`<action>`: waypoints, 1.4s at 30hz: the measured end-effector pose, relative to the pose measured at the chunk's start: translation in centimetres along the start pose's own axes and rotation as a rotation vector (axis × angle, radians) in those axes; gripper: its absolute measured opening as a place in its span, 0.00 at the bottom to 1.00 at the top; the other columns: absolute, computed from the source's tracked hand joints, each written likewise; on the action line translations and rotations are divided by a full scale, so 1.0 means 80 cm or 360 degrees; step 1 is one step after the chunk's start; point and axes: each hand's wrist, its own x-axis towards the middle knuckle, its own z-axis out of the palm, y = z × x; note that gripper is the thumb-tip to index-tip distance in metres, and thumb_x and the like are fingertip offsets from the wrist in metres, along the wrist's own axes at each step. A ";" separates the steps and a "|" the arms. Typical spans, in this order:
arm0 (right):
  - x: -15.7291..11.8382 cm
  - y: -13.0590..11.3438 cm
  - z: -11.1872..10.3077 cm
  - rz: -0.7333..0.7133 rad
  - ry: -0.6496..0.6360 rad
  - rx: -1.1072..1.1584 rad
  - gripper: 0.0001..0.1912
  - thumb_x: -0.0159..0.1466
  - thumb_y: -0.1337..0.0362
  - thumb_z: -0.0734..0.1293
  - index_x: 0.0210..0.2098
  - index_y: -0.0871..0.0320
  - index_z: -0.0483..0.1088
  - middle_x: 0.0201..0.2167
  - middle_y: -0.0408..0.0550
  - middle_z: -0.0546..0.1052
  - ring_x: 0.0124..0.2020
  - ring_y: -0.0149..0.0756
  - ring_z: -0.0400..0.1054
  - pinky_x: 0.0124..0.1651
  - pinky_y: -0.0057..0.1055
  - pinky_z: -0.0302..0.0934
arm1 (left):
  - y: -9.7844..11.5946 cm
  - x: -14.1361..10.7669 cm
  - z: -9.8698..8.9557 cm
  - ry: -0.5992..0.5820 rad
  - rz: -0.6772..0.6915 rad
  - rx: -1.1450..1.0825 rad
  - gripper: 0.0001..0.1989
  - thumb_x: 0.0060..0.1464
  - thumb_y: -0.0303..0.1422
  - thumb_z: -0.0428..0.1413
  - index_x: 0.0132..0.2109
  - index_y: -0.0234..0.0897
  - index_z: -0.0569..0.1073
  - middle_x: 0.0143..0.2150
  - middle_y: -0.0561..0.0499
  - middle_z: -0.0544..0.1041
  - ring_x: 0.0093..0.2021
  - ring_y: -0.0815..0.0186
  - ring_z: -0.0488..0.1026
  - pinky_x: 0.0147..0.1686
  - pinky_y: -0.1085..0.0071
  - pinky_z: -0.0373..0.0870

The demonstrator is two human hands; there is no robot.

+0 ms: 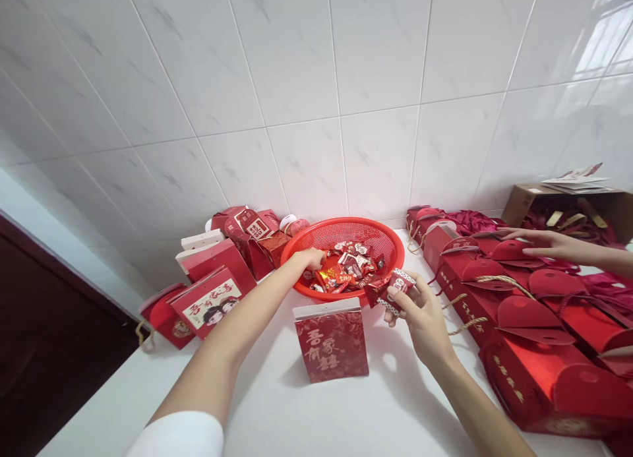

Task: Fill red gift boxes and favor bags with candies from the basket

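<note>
A red plastic basket (346, 225) stands against the wall with wrapped candies (353, 264) in it. My left hand (311, 259) reaches over the basket's left side; its fingers are bent down among the candies, and what they hold is hidden. At the basket's front right, my right hand (414, 305) is closed on small wrapped candies (401, 282), red with a dotted white edge. In front of the basket, a red gift box (332, 346) with light lettering stands upright on the white table (297, 417), between my forearms and touched by neither hand.
Red gift boxes and bags (210, 299) stand at the left. Rows of red boxes with rope handles (534, 305) fill the right side, where another person's hand (554, 243) reaches over them. Behind is a cardboard box (519, 203). A tiled wall (306, 167) bounds the table.
</note>
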 end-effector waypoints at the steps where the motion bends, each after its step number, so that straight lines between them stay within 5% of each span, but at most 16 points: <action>1: 0.000 0.000 0.000 0.0000 -0.0001 0.0000 0.18 0.58 0.54 0.74 0.42 0.56 0.67 0.31 0.39 0.73 0.18 0.28 0.68 0.21 0.27 0.63 | 0.002 -0.002 -0.001 -0.0005 -0.0010 0.0005 0.18 0.45 0.31 0.63 0.47 0.42 0.80 0.44 0.47 0.83 0.43 0.59 0.79 0.42 0.72 0.73; 8: 0.000 0.002 -0.001 0.0007 -0.0004 0.0003 0.20 0.57 0.54 0.74 0.42 0.56 0.67 0.31 0.40 0.74 0.18 0.28 0.68 0.20 0.27 0.63 | 0.018 -0.023 -0.009 0.0020 -0.0137 0.0009 0.28 0.46 0.30 0.64 0.57 0.40 0.74 0.49 0.41 0.81 0.45 0.56 0.80 0.42 0.70 0.74; 18: 0.003 0.003 0.000 0.0012 -0.0003 -0.0009 0.20 0.57 0.53 0.74 0.41 0.57 0.67 0.29 0.39 0.74 0.18 0.28 0.68 0.20 0.27 0.63 | 0.026 -0.035 -0.025 0.0311 -0.0503 0.0028 0.21 0.54 0.28 0.56 0.56 0.31 0.74 0.57 0.32 0.75 0.57 0.50 0.74 0.48 0.66 0.73; 28: 0.001 0.003 -0.001 0.0027 -0.0003 -0.0006 0.19 0.57 0.53 0.74 0.41 0.56 0.67 0.29 0.39 0.74 0.18 0.28 0.68 0.20 0.26 0.63 | 0.018 -0.025 -0.020 0.0189 -0.0502 -0.0100 0.18 0.52 0.35 0.59 0.49 0.32 0.79 0.53 0.33 0.79 0.52 0.51 0.78 0.42 0.70 0.73; 34: 0.002 0.002 -0.001 0.0017 -0.0012 -0.0011 0.19 0.58 0.53 0.74 0.40 0.57 0.67 0.29 0.40 0.74 0.18 0.28 0.68 0.20 0.26 0.63 | 0.017 -0.026 -0.019 -0.0004 -0.0328 -0.0206 0.04 0.44 0.30 0.61 0.25 0.35 0.77 0.34 0.44 0.83 0.38 0.59 0.79 0.35 0.74 0.71; 42: 0.001 0.000 0.000 0.0007 0.0015 -0.0022 0.19 0.58 0.54 0.74 0.40 0.57 0.67 0.30 0.40 0.74 0.18 0.28 0.67 0.20 0.27 0.63 | 0.015 -0.037 -0.021 0.0024 -0.0188 -0.0473 0.11 0.35 0.25 0.61 0.14 0.37 0.67 0.14 0.55 0.70 0.24 0.65 0.72 0.26 0.75 0.66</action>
